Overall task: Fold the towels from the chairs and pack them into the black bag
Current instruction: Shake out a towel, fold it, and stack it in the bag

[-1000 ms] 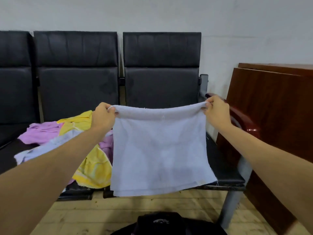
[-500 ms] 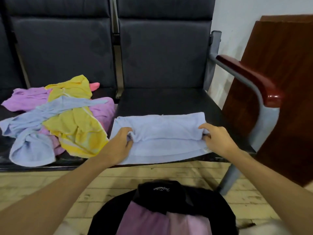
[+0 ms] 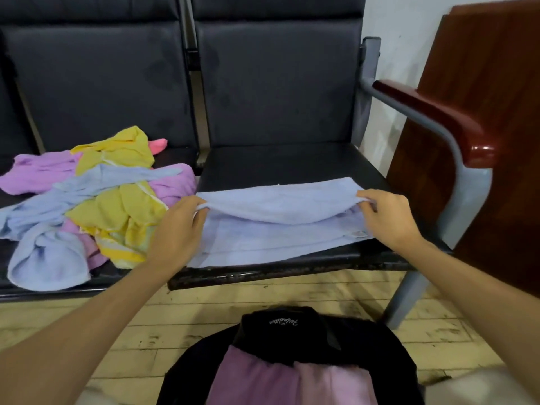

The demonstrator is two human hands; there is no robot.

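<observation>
A towel (image 3: pixel 277 229) lies on the front of the right-hand seat (image 3: pixel 292 162), its left end held by the left hand (image 3: pixel 175 232) and its right end by the right hand (image 3: pixel 388 217). A heap of towels (image 3: pixel 96 200) lies on the left-hand seat (image 3: pixel 17 287) beside it. The bag (image 3: pixel 292 331) stands on the floor (image 3: pixel 175 317) before the seats, with folded towels (image 3: pixel 277 378) in it.

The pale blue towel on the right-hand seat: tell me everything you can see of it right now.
The pale blue towel looks like terry cloth, lying partly folded on the black seat, its front edge near the seat's front edge. The upper layer sags between the left hand and the right hand, each pinching a fold corner. A small label shows at its right edge.
</observation>
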